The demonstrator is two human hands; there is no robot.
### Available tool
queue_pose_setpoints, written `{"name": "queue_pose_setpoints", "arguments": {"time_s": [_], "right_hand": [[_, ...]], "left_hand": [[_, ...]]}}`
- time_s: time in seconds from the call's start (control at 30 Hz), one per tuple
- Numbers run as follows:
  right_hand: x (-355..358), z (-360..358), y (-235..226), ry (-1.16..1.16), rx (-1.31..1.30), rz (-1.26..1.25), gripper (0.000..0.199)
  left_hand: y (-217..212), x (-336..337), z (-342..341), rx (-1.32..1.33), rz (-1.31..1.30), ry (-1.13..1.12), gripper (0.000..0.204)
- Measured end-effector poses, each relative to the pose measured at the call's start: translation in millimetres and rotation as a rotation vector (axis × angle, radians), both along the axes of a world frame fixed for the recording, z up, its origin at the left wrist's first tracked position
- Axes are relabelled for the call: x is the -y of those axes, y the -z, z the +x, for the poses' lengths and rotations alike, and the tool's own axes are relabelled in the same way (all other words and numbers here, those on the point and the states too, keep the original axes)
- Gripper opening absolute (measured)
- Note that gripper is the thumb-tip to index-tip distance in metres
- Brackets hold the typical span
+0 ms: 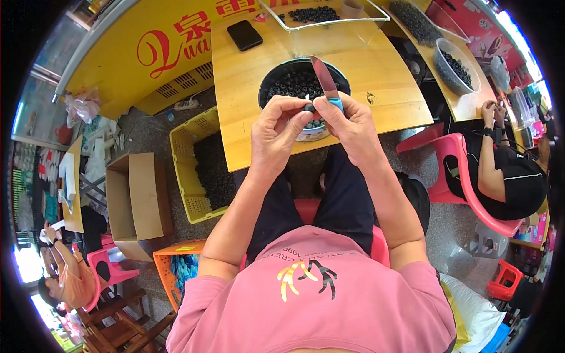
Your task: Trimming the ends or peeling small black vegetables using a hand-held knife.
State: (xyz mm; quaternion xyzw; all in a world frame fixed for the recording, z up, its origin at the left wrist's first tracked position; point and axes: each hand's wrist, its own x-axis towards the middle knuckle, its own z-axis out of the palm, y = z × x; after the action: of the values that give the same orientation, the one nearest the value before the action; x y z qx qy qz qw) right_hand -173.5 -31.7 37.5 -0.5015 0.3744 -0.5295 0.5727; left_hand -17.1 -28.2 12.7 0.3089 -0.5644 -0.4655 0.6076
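Note:
My left hand (278,130) pinches a small dark round piece (308,107) between thumb and fingertips, and its exact kind is too small to make out. My right hand (352,125) is closed around the blue handle (336,104) of a knife, whose wide blade (324,76) points up and away from me. The right thumb is close against the dark piece. Both hands are above the near rim of a round bowl (262,88), which holds many similar small black pieces (294,82). The hands partly cover the bowl's near side.
The bowl stands on a wooden table (388,76) with a black phone (244,36) and a clear tray (326,25) of dark pieces. A yellow crate (187,170) and a cardboard box (135,203) are at left. A person (500,170) works at the right beside a clear tub (456,67).

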Motion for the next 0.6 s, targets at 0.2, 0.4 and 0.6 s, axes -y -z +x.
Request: {"name": "queue_pose_setpoints", "arguments": {"time_s": [0.2, 0.4, 0.6], "right_hand": [[-0.2, 1.3, 3.5, -0.029, 0.031, -0.013, 0.020], [-2.6, 1.0, 6.7, 0.183, -0.419, -0.419, 0.015], [-6.9, 1.7, 0.7, 0.272, -0.725, -0.709, 0.015]], "left_hand": [[0.0, -1.6, 0.8, -0.203, 0.163, 0.149, 0.018], [5.6, 0.9, -2.8, -0.449, 0.276, 0.227, 0.019], [3.8, 1.5, -2.7, -0.440, 0.245, 0.199, 0.016]]}}
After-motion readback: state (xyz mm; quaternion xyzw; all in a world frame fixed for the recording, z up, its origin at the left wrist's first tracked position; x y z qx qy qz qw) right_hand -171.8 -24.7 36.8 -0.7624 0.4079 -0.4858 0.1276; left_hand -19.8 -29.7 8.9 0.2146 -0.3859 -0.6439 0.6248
